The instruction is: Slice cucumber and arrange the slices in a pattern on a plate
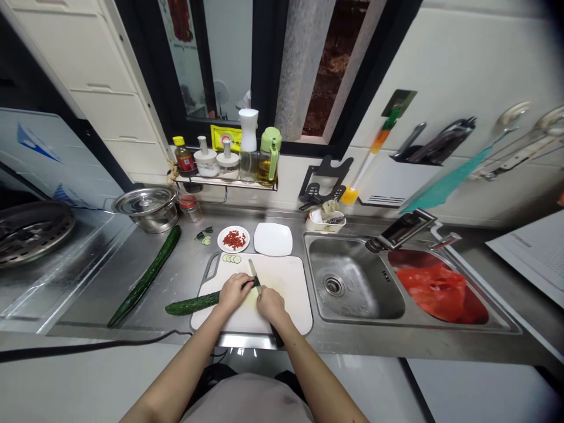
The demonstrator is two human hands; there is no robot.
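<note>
On the white cutting board (291, 294), my left hand (234, 292) presses down on a cucumber (192, 304) whose uncut end sticks out past the board's left edge. My right hand (270, 304) is closed on a knife (252, 268); its blade points away from me and crosses the cucumber's right end, close to my left fingertips. The black handle shows below my right hand. Several thin cucumber slices (231, 258) lie in a row at the board's upper left. Under my left palm the cucumber is hidden.
A whole cucumber (145, 276) lies left of the board. Behind the board are a plate of red pieces (234, 239), a white plate (273, 239) and small cucumber scraps (206, 240). A steel pot (150, 208) stands back left. The sink (356, 282) adjoins the right side.
</note>
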